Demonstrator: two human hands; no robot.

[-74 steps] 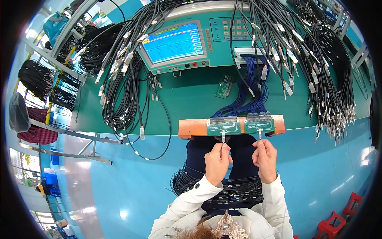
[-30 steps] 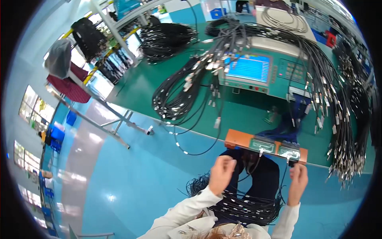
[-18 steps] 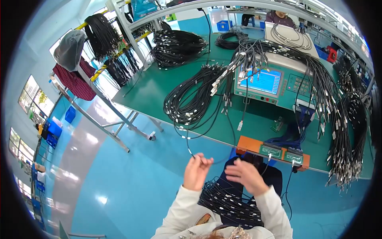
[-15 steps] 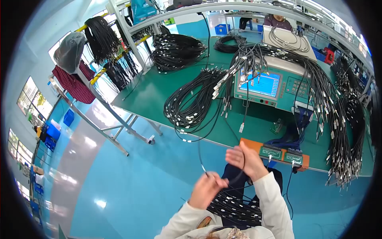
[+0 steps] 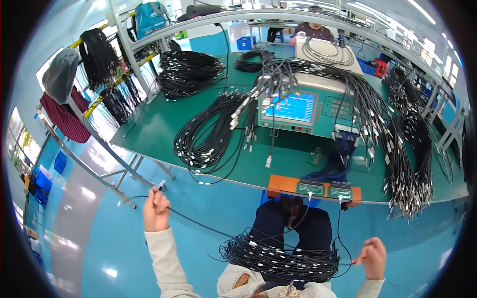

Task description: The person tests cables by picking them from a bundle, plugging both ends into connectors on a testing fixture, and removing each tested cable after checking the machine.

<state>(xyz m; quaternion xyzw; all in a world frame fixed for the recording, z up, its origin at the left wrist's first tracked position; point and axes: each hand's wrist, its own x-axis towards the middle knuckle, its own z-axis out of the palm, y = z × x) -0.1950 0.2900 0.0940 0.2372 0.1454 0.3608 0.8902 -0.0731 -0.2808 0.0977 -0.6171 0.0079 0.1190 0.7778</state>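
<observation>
My left hand (image 5: pixel 156 211), raised at the left above the blue floor, is closed on a black cable (image 5: pixel 198 224) that runs right to the bundle on my lap. At the lower right, my right hand (image 5: pixel 372 258) has its fingers curled beside a thin cable end; what it holds is too small to make out. The cable bundle (image 5: pixel 283 260) lies across my thighs. At the table edge, an orange fixture (image 5: pixel 282 184) bears two green boards (image 5: pixel 340 190), each with a white connector plugged in and a cable hanging down.
A tester with a lit screen (image 5: pixel 293 107) stands on the green table (image 5: pixel 149 130). Coiled cables (image 5: pixel 208 134) lie left of it, and more cables (image 5: pixel 410 164) hang at the right. A metal frame (image 5: pixel 124 171) stands at the left. Behind sits another person (image 5: pixel 315 32).
The view has shifted. My hands, close together half a second ago, are now far apart, the left one out to the left with the cable stretched. Earlier both were at the connectors on the boards.
</observation>
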